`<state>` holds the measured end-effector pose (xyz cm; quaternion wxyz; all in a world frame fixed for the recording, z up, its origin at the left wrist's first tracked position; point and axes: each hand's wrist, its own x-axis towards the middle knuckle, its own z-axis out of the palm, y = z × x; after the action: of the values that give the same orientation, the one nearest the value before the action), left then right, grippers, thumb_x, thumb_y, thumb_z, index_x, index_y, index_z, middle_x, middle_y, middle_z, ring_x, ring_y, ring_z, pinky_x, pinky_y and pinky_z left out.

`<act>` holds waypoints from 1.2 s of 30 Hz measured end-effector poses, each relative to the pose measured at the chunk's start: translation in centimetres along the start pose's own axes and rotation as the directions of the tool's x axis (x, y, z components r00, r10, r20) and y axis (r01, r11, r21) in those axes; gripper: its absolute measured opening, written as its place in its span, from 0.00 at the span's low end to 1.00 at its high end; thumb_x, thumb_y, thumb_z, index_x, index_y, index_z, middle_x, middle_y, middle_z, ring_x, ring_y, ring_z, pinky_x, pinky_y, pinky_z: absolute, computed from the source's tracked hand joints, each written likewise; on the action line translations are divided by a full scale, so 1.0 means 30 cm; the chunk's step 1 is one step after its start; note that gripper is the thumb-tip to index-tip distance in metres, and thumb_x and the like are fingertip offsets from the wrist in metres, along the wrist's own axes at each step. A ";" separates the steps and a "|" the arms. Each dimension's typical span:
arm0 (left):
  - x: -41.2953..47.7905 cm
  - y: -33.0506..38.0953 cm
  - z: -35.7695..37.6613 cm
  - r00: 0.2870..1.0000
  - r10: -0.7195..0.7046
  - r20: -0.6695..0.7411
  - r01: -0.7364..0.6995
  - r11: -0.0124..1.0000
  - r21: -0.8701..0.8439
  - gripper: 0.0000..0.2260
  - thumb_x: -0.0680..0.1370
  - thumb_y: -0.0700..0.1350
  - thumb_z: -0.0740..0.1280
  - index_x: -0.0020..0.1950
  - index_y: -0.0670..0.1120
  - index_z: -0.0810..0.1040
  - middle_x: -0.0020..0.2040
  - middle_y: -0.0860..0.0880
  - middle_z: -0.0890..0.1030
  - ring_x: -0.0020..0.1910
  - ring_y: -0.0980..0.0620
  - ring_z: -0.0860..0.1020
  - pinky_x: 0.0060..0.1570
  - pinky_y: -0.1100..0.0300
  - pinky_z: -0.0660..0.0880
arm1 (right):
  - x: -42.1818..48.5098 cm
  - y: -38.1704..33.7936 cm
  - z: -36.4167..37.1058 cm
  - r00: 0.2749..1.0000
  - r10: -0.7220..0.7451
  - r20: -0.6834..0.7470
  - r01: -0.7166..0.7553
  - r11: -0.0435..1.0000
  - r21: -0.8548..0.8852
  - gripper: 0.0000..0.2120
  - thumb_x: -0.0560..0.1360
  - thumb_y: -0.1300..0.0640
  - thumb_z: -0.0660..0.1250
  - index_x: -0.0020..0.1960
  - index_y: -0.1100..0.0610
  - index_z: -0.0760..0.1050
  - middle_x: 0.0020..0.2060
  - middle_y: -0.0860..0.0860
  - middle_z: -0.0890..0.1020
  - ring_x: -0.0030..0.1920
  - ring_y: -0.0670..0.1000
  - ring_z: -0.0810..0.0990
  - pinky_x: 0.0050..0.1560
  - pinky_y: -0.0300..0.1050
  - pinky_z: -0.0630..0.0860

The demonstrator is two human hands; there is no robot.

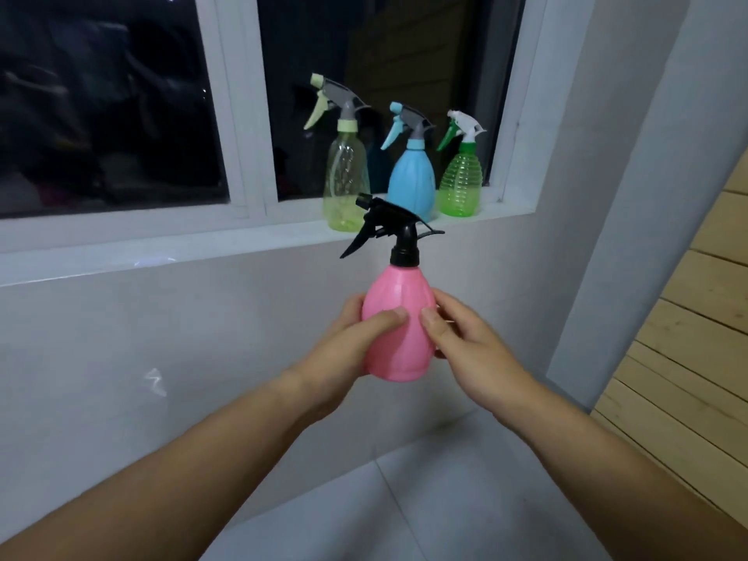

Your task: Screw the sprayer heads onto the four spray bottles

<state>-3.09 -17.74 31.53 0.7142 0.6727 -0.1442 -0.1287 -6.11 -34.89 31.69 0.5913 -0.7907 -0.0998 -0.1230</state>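
A pink spray bottle (398, 338) stands upright in the air below the sill, with a black sprayer head (390, 226) on its neck, nozzle pointing left. My left hand (348, 346) wraps its left side and my right hand (465, 346) holds its right side, thumbs on the front. On the white window sill (202, 240) behind stand three bottles with heads on: a yellow-green bottle (346, 176), a blue bottle (411, 180) and a ribbed green bottle (461, 184).
A dark window with a white frame (247, 115) rises behind the sill. A white wall (162, 338) drops below it to a tiled floor (404, 500). A wooden slatted surface (688, 338) runs along the right.
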 end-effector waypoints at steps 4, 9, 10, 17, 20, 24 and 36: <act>0.011 0.165 -0.119 0.993 0.102 -0.051 -0.096 0.989 0.110 0.32 0.77 0.51 0.74 0.78 0.50 0.65 0.69 0.47 0.76 0.62 0.45 0.80 0.56 0.50 0.83 | 0.128 -0.141 0.061 0.999 -0.032 -0.022 0.033 0.999 0.034 0.18 0.80 0.47 0.61 0.69 0.46 0.69 0.54 0.49 0.81 0.50 0.41 0.81 0.42 0.31 0.76; 0.084 0.347 -0.292 0.948 0.255 -0.190 -0.186 0.929 0.321 0.30 0.75 0.54 0.76 0.75 0.48 0.72 0.65 0.47 0.80 0.61 0.48 0.81 0.53 0.56 0.80 | 0.308 -0.290 0.172 0.996 -0.078 -0.040 0.080 0.996 0.048 0.16 0.80 0.50 0.63 0.66 0.50 0.68 0.55 0.51 0.81 0.53 0.48 0.81 0.46 0.37 0.76; 0.101 0.370 -0.327 0.941 0.267 -0.208 -0.186 0.920 0.344 0.30 0.75 0.53 0.76 0.74 0.48 0.73 0.64 0.47 0.81 0.60 0.48 0.81 0.54 0.56 0.79 | 0.342 -0.313 0.198 0.995 -0.094 -0.039 0.096 0.995 0.037 0.18 0.80 0.50 0.63 0.68 0.50 0.68 0.58 0.52 0.81 0.55 0.49 0.80 0.49 0.41 0.78; 0.225 0.387 -0.512 0.928 0.226 -0.296 -0.113 0.928 0.354 0.39 0.66 0.58 0.81 0.73 0.49 0.72 0.62 0.44 0.83 0.60 0.43 0.83 0.65 0.45 0.78 | 0.498 -0.366 0.321 0.988 -0.125 0.093 0.131 0.989 -0.067 0.24 0.81 0.50 0.59 0.76 0.46 0.61 0.70 0.49 0.72 0.66 0.51 0.72 0.64 0.47 0.73; 0.278 0.367 -0.568 0.925 0.221 -0.309 -0.122 0.943 0.311 0.45 0.58 0.62 0.81 0.73 0.50 0.74 0.62 0.44 0.83 0.60 0.42 0.83 0.66 0.41 0.78 | 0.542 -0.353 0.355 0.983 -0.142 0.119 0.151 0.986 -0.073 0.24 0.82 0.51 0.59 0.76 0.47 0.62 0.69 0.48 0.73 0.65 0.49 0.74 0.63 0.45 0.73; 0.320 0.359 -0.614 0.928 0.211 -0.308 -0.121 0.950 0.288 0.39 0.64 0.56 0.81 0.73 0.50 0.75 0.62 0.42 0.83 0.60 0.40 0.83 0.66 0.40 0.78 | 0.588 -0.321 0.380 0.983 -0.120 0.137 0.128 0.991 -0.049 0.23 0.82 0.53 0.59 0.76 0.47 0.62 0.67 0.47 0.75 0.61 0.46 0.74 0.63 0.44 0.73; 0.371 0.319 -0.652 0.946 0.160 -0.283 -0.085 0.962 0.260 0.52 0.56 0.66 0.82 0.77 0.52 0.71 0.65 0.45 0.83 0.59 0.42 0.85 0.61 0.43 0.81 | 0.635 -0.254 0.405 0.987 -0.103 0.121 0.114 0.989 -0.092 0.24 0.81 0.54 0.59 0.76 0.49 0.62 0.65 0.48 0.76 0.59 0.46 0.75 0.53 0.35 0.71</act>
<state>14.54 -3.29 40.39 0.6460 0.7570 -0.0902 0.0389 10.60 -20.86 41.31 0.5371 -0.8182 -0.1707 -0.1137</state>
